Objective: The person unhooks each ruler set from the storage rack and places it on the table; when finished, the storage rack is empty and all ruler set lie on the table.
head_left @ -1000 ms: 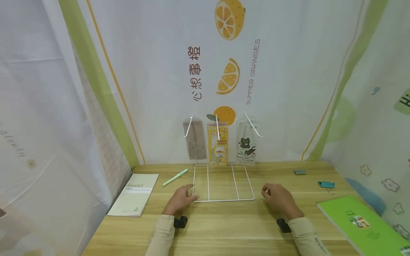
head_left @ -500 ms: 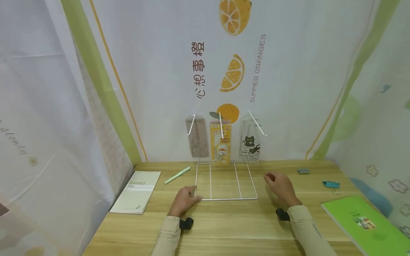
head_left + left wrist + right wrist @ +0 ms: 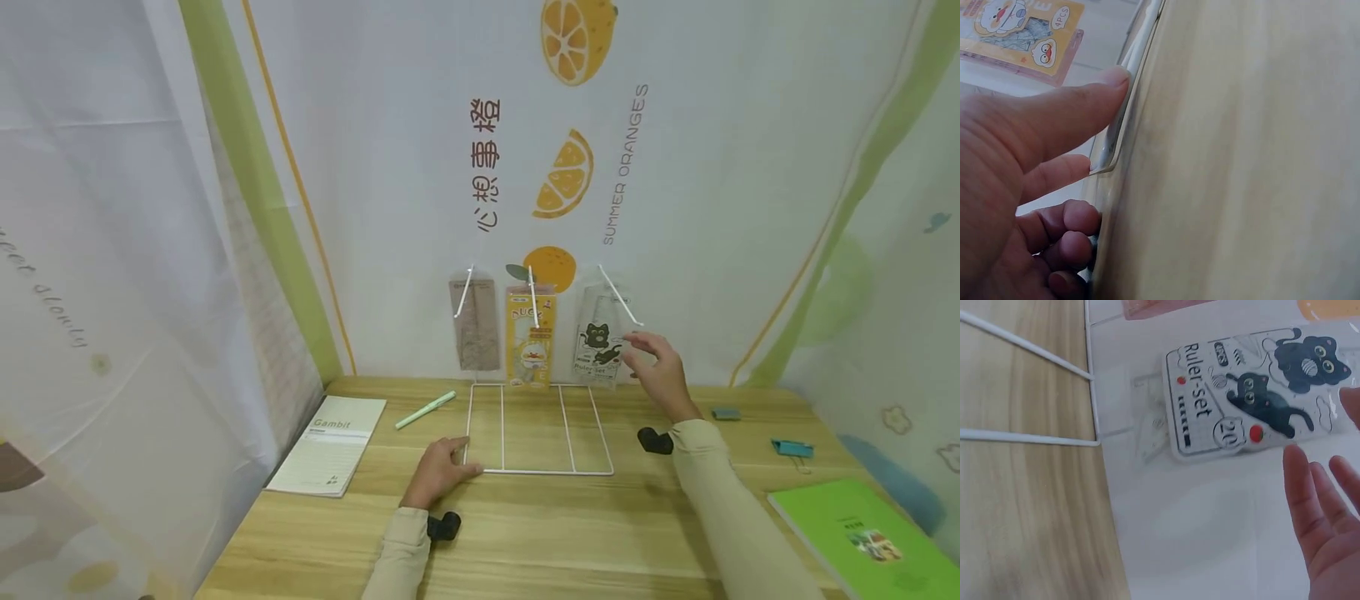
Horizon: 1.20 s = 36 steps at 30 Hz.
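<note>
A white wire display rack (image 3: 519, 472) stands on the table, with three packs hanging from its prongs. My left hand (image 3: 437, 473) holds the front left corner of its base, thumb on the front wire (image 3: 1124, 103) and index finger at the corner. My right hand (image 3: 660, 373) is raised beside the right-hand pack, a clear ruler set (image 3: 597, 346) with black cats. In the right wrist view its spread fingertips are right at the edge of that ruler set (image 3: 1254, 394). A yellow duck pack (image 3: 531, 342) hangs in the middle, a brownish pack (image 3: 475, 325) at left.
A light green pen (image 3: 425, 410) and a Gambit notepad (image 3: 327, 446) lie at left. On the right are a grey binder clip (image 3: 725, 413), a teal binder clip (image 3: 792, 448) and a green notebook (image 3: 862, 533). A printed curtain (image 3: 420, 167) hangs behind the table.
My right hand has risen from beside the rack's base to the ruler set, its fingers opening. The left hand stays at the rack's corner. The head view has shifted slightly.
</note>
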Motion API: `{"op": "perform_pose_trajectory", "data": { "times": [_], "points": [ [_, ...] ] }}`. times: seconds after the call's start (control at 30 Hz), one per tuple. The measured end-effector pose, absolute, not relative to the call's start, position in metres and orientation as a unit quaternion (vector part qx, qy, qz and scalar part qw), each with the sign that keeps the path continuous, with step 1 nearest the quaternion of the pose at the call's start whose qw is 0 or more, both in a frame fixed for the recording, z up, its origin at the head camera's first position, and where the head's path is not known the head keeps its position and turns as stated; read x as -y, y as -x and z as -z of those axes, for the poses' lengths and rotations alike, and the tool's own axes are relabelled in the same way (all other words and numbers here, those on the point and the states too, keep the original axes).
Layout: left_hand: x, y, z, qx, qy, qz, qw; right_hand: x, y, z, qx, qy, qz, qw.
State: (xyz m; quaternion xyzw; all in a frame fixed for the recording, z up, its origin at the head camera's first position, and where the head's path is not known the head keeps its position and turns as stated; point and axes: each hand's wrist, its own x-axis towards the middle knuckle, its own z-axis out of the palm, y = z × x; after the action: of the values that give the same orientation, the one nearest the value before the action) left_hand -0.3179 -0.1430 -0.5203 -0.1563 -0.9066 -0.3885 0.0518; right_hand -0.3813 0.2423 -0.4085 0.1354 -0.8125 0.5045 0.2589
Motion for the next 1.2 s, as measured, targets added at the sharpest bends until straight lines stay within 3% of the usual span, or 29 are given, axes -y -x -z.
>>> {"op": "perform_pose_trajectory", "data": {
  "times": [0.17, 0.3, 0.73, 1.2],
  "points": [
    [0.141, 0.316, 0.518, 0.908, 0.156, 0.384, 0.059, -0.228, 0.364, 0.381, 0.795, -0.163, -0.536, 0.233],
    [0.139, 0.316, 0.515, 0.912, 0.161, 0.373, 0.058, -0.226, 0.362, 0.375, 0.793, -0.15, -0.537, 0.247],
    [0.141, 0.315, 0.514, 0.912, 0.155, 0.377, 0.052, -0.219, 0.364, 0.368, 0.786, -0.15, -0.526, 0.288],
    [0.14, 0.314, 0.514, 0.914, 0.151, 0.372, 0.054, -0.223, 0.341, 0.374, 0.777, -0.174, -0.53, 0.293]
  ]
}}
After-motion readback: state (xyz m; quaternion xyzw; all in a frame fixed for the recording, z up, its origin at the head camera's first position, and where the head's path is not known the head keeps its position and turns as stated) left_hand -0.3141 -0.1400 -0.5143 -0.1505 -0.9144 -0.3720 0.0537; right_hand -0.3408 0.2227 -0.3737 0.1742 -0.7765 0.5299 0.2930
